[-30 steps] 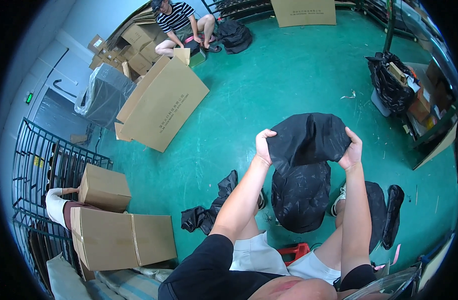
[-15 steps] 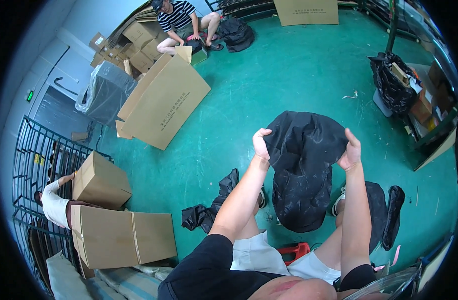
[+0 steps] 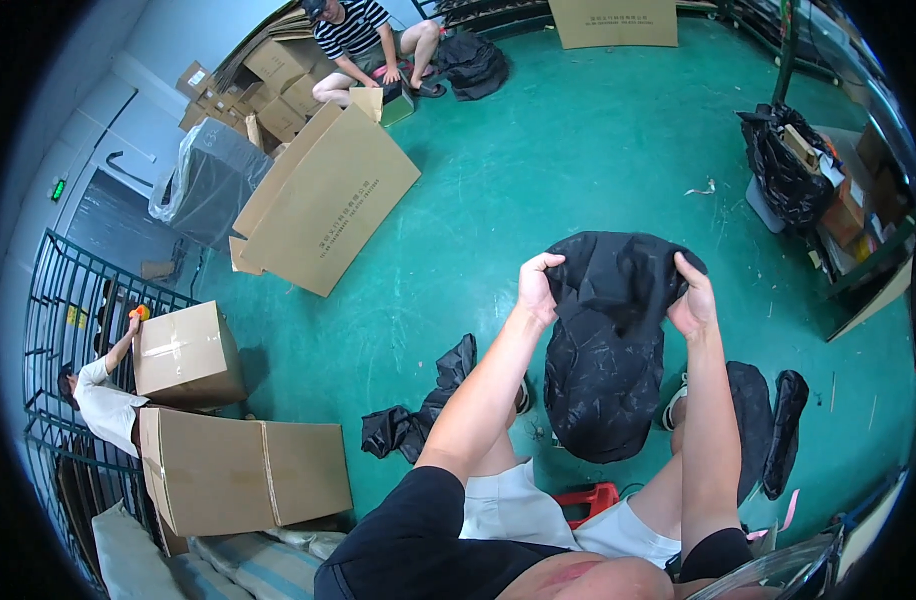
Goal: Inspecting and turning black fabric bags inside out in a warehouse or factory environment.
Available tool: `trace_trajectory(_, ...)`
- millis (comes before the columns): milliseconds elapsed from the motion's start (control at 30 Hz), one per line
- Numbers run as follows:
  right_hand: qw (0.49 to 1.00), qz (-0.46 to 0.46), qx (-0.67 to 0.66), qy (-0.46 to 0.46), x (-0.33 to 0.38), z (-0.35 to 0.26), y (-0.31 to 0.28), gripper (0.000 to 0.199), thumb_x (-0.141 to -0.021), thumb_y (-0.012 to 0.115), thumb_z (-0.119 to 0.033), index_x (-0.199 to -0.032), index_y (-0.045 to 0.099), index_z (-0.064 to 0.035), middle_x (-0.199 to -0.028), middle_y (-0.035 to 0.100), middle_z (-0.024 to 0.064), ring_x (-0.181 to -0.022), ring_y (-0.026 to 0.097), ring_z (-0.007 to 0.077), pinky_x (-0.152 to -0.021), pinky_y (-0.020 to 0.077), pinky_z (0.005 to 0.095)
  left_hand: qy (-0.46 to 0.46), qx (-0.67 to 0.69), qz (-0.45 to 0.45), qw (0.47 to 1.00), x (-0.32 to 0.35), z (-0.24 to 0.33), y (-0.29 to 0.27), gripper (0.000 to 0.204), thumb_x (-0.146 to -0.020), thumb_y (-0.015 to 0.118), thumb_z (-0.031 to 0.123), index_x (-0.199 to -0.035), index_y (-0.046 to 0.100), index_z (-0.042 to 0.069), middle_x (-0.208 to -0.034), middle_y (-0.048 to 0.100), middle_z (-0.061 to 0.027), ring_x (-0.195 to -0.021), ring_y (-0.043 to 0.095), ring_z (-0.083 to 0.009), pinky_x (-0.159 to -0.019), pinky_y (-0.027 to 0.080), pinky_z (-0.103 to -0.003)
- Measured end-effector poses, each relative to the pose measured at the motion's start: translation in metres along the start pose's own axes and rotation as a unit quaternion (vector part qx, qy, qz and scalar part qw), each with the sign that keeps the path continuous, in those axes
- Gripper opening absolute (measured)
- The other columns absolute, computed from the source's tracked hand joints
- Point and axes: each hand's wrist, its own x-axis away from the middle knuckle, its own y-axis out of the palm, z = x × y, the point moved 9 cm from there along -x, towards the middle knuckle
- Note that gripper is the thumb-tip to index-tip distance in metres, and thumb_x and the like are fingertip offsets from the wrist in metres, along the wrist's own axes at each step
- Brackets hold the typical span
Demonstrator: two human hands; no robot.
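Both my hands hold up a black fabric piece (image 3: 620,275) by its upper left and right edges. My left hand (image 3: 539,290) pinches the left edge between thumb and fingers. My right hand (image 3: 692,300) grips the right edge the same way. Directly below, between my feet, is a rounded, wrinkled black fabric bundle (image 3: 603,395); I cannot tell whether it joins the held piece. Crumpled black fabric (image 3: 398,430) lies by my left foot. Beside my right foot are a flat black piece (image 3: 748,415) and a narrow black roll (image 3: 786,435).
A red plastic object (image 3: 588,505) sits between my legs. Large cartons (image 3: 328,200) stand ahead left, and more cartons (image 3: 213,475) at left, where a person (image 3: 113,400) handles one. Another person (image 3: 363,45) sits at the back. A black bin bag (image 3: 793,175) stands right, beside a rack.
My hands have come closer together, and the upper fabric has narrowed and folded over. The person at left has shifted a carton and now holds something orange on it.
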Motion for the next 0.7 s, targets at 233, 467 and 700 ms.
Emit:
trace_trajectory(233,0.993,0.07,0.086,-0.05,-0.002,-0.021,-0.019,0.03,-0.097,0.056,-0.026,-0.104,0.065,0.0011,-0.1,0.07,0.0105,-0.086,0.068,0.0208,-0.076,0.0554,0.0335,0.03,0.01,-0.041,0.999,-0.002,-0.002,0.005,0.034,-0.084,0.048,0.015,-0.109,0.063,-0.003,-0.112,0.067,-0.0159,-0.102,0.064,-0.0311,-0.095,0.048,-0.045)
trace_trajectory(467,0.995,0.038,0.07,-0.061,0.006,-0.023,-0.002,0.026,-0.096,0.059,-0.026,-0.107,0.063,-0.0027,-0.101,0.069,0.0101,-0.084,0.068,0.0202,-0.073,0.0562,0.0336,0.076,0.027,-0.014,0.997,0.0,0.018,-0.001,0.029,-0.089,0.05,0.017,-0.109,0.064,0.0,-0.11,0.068,-0.0142,-0.102,0.064,-0.0306,-0.094,0.049,-0.044)
trace_trajectory(700,0.995,-0.03,-0.096,-0.028,-0.002,-0.008,0.0,0.036,-0.094,0.058,-0.035,-0.108,0.062,-0.0026,-0.108,0.067,0.0141,-0.099,0.065,0.0283,-0.089,0.0511,0.0432,0.136,-0.021,-0.016,0.99,0.01,0.03,0.011,0.033,-0.091,0.051,0.023,-0.109,0.064,-0.001,-0.107,0.068,-0.0139,-0.097,0.066,-0.0273,-0.089,0.051,-0.04)
